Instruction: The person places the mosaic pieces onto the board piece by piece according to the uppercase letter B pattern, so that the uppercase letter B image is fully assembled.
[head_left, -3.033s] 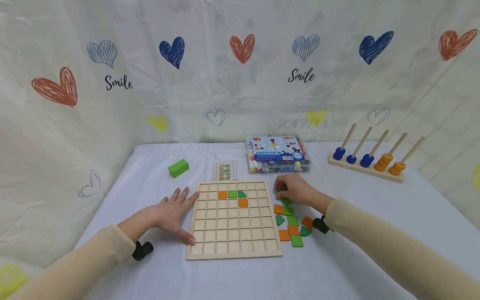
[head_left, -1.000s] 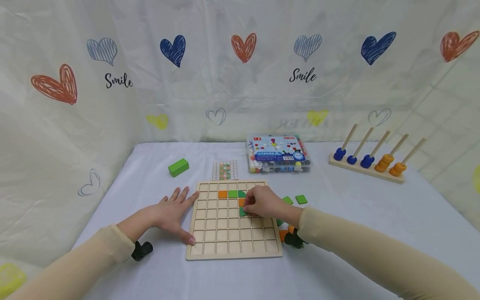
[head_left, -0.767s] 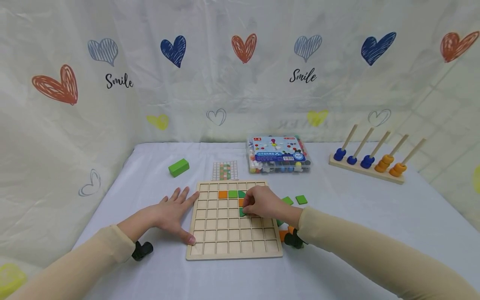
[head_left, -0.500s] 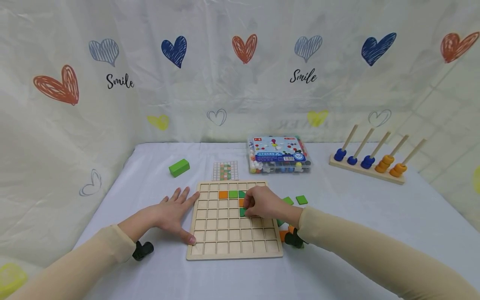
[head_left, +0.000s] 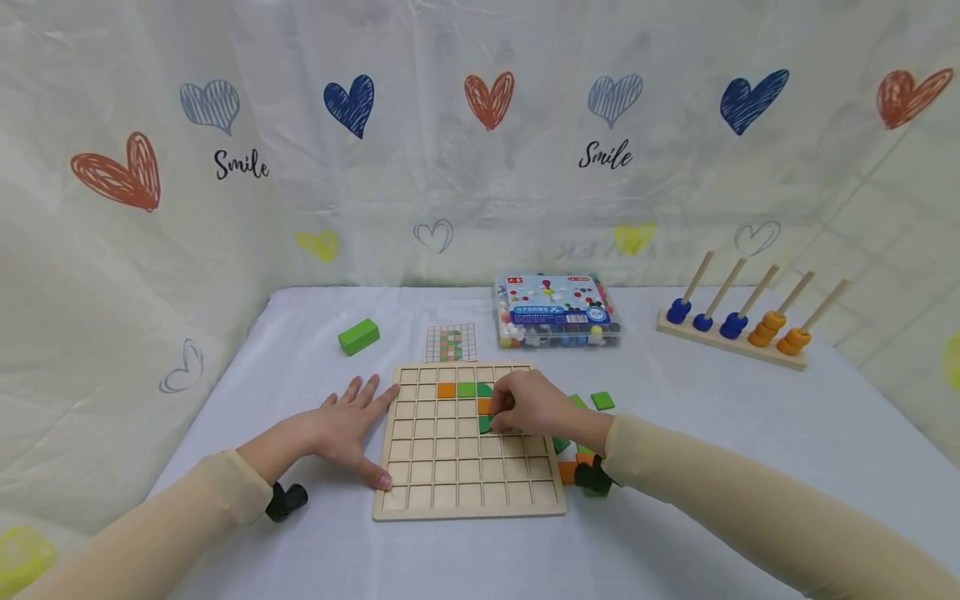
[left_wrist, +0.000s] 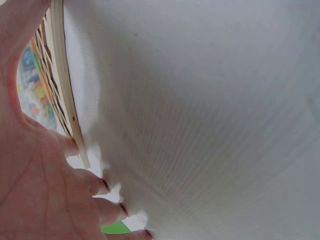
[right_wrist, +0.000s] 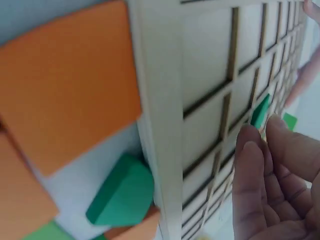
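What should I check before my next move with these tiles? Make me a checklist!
1. Left hand steadying the pale wooden grid board: ok, thumb and a fingertip touch its left side.
2. Dark green curved tile flat in its square: cannot tell, fingers partly hide it.
3. Right hand clear of that tile: not ok, fingertips are at it.
4. White rectangular pattern card uncovered: ok, behind the board.
5. Bright green square tile available: ok, loose, right of the board.

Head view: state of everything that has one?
Wooden grid board: flat, partly filled
Left hand: spread, touching the board's left edge
Right hand: curled, pinching a dark green piece
Loose tiles: scattered right of the board, partly hidden
Pattern card: face up, flat
Plastic box: closed, filled
Bead rack: upright, every peg partly filled
Green block: lying on its side
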